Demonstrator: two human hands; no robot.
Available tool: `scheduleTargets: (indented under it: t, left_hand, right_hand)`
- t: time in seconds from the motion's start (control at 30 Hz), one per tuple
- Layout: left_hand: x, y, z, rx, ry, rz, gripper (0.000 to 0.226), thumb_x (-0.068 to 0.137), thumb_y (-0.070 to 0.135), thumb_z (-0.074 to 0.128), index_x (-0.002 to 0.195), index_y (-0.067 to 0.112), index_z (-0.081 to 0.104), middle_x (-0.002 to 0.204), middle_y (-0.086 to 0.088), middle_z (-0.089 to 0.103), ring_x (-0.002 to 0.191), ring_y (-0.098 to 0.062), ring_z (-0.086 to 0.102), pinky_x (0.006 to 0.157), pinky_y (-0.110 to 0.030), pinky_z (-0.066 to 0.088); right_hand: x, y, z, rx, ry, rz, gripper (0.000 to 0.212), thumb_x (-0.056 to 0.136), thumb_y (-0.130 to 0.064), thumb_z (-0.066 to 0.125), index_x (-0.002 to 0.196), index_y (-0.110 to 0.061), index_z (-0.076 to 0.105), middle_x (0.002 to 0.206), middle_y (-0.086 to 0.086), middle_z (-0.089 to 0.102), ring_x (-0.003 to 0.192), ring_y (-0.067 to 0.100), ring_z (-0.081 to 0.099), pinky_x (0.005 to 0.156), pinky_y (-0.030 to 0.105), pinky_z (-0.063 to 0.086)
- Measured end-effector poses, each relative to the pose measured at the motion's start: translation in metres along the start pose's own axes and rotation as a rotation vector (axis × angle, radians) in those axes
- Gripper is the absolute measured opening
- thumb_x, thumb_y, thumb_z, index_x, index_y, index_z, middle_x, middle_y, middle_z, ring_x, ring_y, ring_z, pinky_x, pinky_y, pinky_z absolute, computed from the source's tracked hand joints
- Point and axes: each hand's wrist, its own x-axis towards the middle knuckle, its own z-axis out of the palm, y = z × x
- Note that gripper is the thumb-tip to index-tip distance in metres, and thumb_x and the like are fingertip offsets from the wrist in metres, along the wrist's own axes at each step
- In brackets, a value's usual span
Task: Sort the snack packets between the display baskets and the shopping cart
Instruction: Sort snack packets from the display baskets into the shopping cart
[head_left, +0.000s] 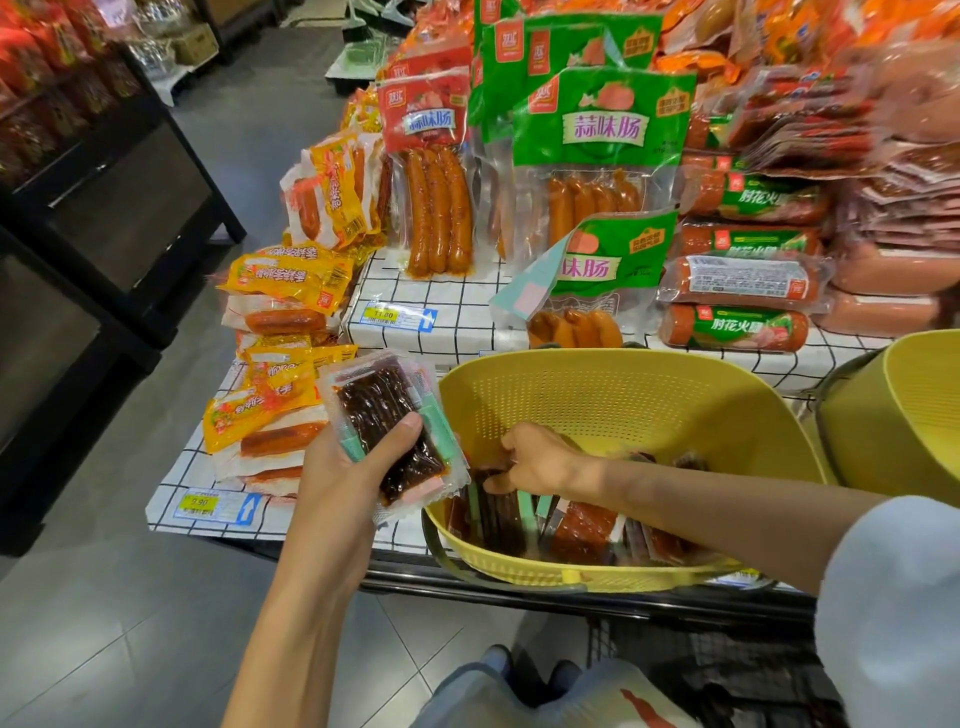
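The left hand (340, 470) grips a stack of packets (387, 423) of dark snack strips, thumb across the top face and fingers curled beneath; the stack's long axis runs from upper left to lower right, and its lower corner hangs just over the left rim of the yellow basket (623, 400); the right hand (540, 460) is down inside that basket, coming in from the right, its fingers curled onto the top edges of the loose packets (506, 519) standing on edge along the near wall; whether it has actually pinched 1 of them cannot be told, since the fingertips are lost among the wrappers; those packets lean with their long axes pointing up out of the basket and away from the person, so a lift would likely be straight up along that axis; the right hand is plainly the nearer of the 2 to them, directly on top, while the left waits just beside the rim as a collecting hand; the shopping cart (727, 670) sits low and close to the person, under the table edge, well apart from both hands; a second yellow basket (914, 415) stands just to the right.
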Motion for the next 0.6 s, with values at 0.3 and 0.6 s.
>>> scheduleTargets:
  t: [0.3,0.6]
  left_hand:
    - [0.005,0.008,0.001,-0.005,0.004,0.076,0.043,0.079,0.022,0.066,0.121,0.019,0.06,0.113,-0.009,0.07,0.107,-0.032,0.066,0.092,-0.056,0.05]
    - [0.011,0.013,0.063,0.172,-0.39,0.0,0.044,0.078,0.045,0.061,0.117,0.024,0.06,0.108,0.004,0.073,0.098,-0.01,0.07,0.079,-0.025,0.058]
  right_hand:
    - [-0.063,0.008,-0.104,0.352,0.379,-0.256,0.011,0.078,-0.016,0.074,0.079,-0.025,0.067,0.081,-0.012,0.071,0.082,0.002,0.066,0.068,0.016,0.05]
    - [-0.096,-0.018,-0.108,0.674,0.259,-0.398,0.019,0.062,-0.027,0.08,0.076,-0.016,0.073,0.08,0.001,0.074,0.077,0.012,0.07,0.075,0.027,0.056]
